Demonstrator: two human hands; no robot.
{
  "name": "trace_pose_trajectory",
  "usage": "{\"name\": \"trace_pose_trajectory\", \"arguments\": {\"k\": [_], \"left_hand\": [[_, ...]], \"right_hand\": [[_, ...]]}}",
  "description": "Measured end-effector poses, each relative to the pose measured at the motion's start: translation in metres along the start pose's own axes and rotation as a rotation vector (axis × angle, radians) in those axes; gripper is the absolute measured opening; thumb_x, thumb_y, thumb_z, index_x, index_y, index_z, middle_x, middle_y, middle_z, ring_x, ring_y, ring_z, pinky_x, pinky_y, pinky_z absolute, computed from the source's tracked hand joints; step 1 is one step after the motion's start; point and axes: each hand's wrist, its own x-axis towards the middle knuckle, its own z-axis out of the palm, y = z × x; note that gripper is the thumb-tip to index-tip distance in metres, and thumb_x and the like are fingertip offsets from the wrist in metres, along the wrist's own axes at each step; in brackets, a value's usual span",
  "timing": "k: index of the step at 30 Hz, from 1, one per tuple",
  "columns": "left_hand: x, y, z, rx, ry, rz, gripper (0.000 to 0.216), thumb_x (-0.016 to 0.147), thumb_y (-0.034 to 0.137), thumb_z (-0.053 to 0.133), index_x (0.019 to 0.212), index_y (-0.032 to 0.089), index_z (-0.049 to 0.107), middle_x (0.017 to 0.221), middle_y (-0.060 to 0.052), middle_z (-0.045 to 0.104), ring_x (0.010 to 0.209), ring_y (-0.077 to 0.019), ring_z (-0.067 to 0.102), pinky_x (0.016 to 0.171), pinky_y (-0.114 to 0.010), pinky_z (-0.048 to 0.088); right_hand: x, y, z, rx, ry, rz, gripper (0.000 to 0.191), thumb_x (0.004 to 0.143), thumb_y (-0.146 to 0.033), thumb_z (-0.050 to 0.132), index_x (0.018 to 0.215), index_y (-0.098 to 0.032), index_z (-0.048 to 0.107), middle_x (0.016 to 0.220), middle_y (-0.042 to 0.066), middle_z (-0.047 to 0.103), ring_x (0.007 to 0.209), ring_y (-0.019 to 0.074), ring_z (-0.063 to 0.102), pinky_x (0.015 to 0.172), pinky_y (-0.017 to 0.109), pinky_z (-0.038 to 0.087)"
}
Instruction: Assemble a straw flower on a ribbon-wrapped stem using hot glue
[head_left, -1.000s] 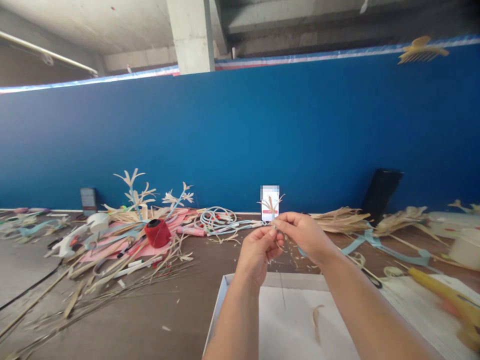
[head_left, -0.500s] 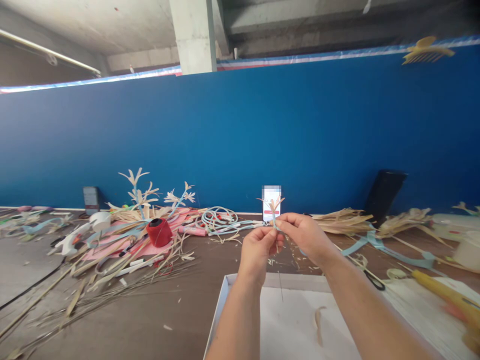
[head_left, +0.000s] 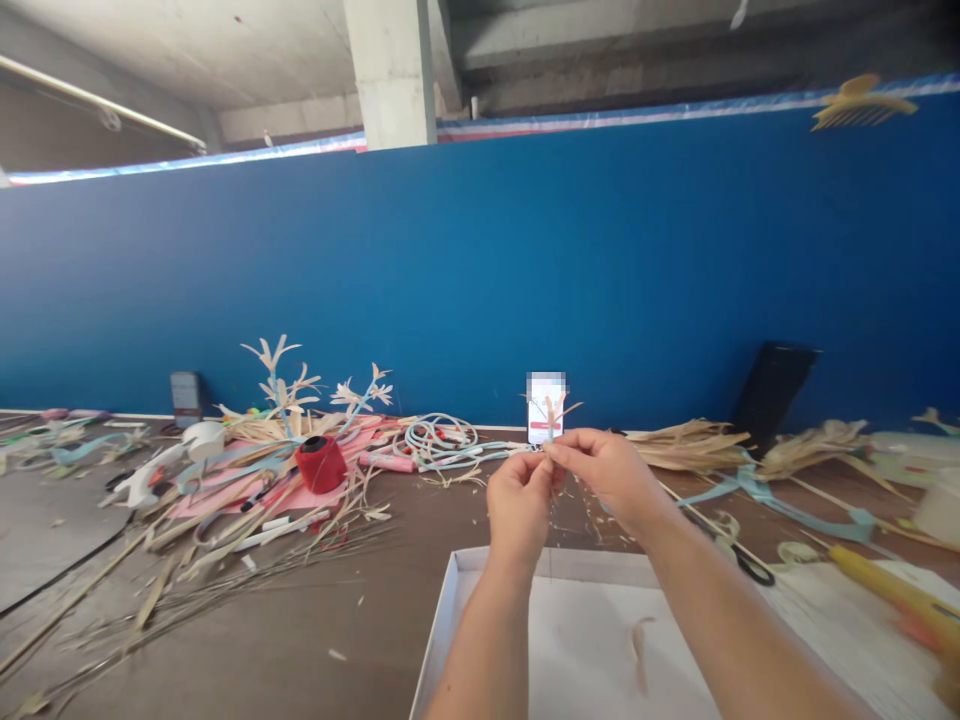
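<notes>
Both hands meet above the far edge of a shallow white box (head_left: 585,566). My left hand (head_left: 521,500) pinches the lower part of a small straw flower (head_left: 553,412), whose pale petals spread above a stem wrapped in light blue. From the right, my right hand (head_left: 600,470) grips the same stem just under the petals, thumb against fingers. The fingertips touch one another and hide most of the stem. Inside the box lies a curled dry strip (head_left: 640,655).
Left are a red thread spool (head_left: 321,465), a white tape roll (head_left: 203,440), finished straw flowers (head_left: 277,375) and loose straw. A lit phone (head_left: 546,425) leans behind my hands. Dry husks (head_left: 690,444), scissors (head_left: 752,567) and a yellow glue gun (head_left: 892,590) lie right. A blue partition (head_left: 480,270) stands behind.
The flower has turned a little between my fingers, and its petals point differently. Both hands stay close together on the stem. The view has shifted slightly.
</notes>
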Motion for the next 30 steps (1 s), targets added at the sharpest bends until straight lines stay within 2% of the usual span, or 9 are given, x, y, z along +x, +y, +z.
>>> {"name": "trace_pose_trajectory", "arguments": {"k": [6,13,16,19,23,26,30], "left_hand": [[-0.005,0.004,0.000,0.213,0.108,0.139,0.019,0.076,0.031,0.054,0.075,0.015,0.064,0.068,-0.003,0.064,0.063,-0.0128,0.054,0.060,-0.022,0.040],[-0.008,0.002,0.002,0.276,0.158,0.166,0.021,0.078,0.033,0.052,0.076,0.018,0.065,0.070,-0.002,0.065,0.064,-0.0136,0.054,0.061,-0.023,0.040],[-0.007,0.002,0.002,0.266,0.121,0.167,0.021,0.078,0.033,0.052,0.078,0.018,0.066,0.070,-0.003,0.065,0.065,-0.0137,0.054,0.062,-0.023,0.040],[-0.005,0.002,0.001,0.193,0.012,0.136,0.021,0.077,0.033,0.053,0.083,0.017,0.066,0.072,-0.004,0.064,0.065,-0.0133,0.054,0.062,-0.023,0.042],[-0.004,0.000,0.001,0.057,-0.123,0.032,0.026,0.077,0.037,0.053,0.082,0.014,0.066,0.071,-0.005,0.062,0.062,-0.0123,0.053,0.061,-0.024,0.044],[-0.003,0.000,0.001,-0.032,-0.142,-0.060,0.028,0.074,0.038,0.057,0.081,0.012,0.066,0.071,-0.006,0.063,0.061,-0.0119,0.055,0.061,-0.025,0.046],[-0.002,0.000,0.003,-0.112,-0.104,-0.119,0.028,0.069,0.036,0.064,0.079,0.011,0.065,0.071,-0.007,0.064,0.059,-0.0116,0.056,0.061,-0.026,0.047]], "right_hand": [[0.001,0.002,0.001,-0.242,0.140,-0.003,0.025,0.071,-0.040,0.059,0.071,-0.017,0.066,0.066,0.002,0.066,0.062,0.0156,0.056,0.057,0.025,0.039],[-0.002,-0.002,0.007,-0.372,0.219,-0.050,0.022,0.071,-0.039,0.057,0.067,-0.018,0.064,0.063,0.000,0.063,0.060,0.0143,0.053,0.056,0.024,0.036],[-0.002,-0.003,0.004,-0.366,0.205,-0.052,0.021,0.072,-0.037,0.055,0.068,-0.018,0.064,0.065,0.000,0.064,0.061,0.0144,0.054,0.057,0.024,0.037],[-0.001,-0.003,-0.002,-0.316,0.173,-0.037,0.021,0.073,-0.036,0.055,0.069,-0.017,0.064,0.066,0.001,0.065,0.061,0.0145,0.055,0.058,0.024,0.039],[-0.001,-0.003,-0.010,-0.169,0.070,0.015,0.024,0.074,-0.038,0.053,0.070,-0.016,0.061,0.056,0.001,0.062,0.055,0.0148,0.056,0.056,0.025,0.042],[-0.001,-0.002,-0.012,-0.131,0.054,0.039,0.024,0.074,-0.039,0.054,0.072,-0.016,0.061,0.057,0.001,0.062,0.053,0.0144,0.055,0.054,0.025,0.043],[0.000,-0.002,-0.010,-0.175,0.066,-0.005,0.024,0.073,-0.038,0.054,0.069,-0.016,0.062,0.061,0.001,0.064,0.057,0.0139,0.056,0.056,0.024,0.043]]}}
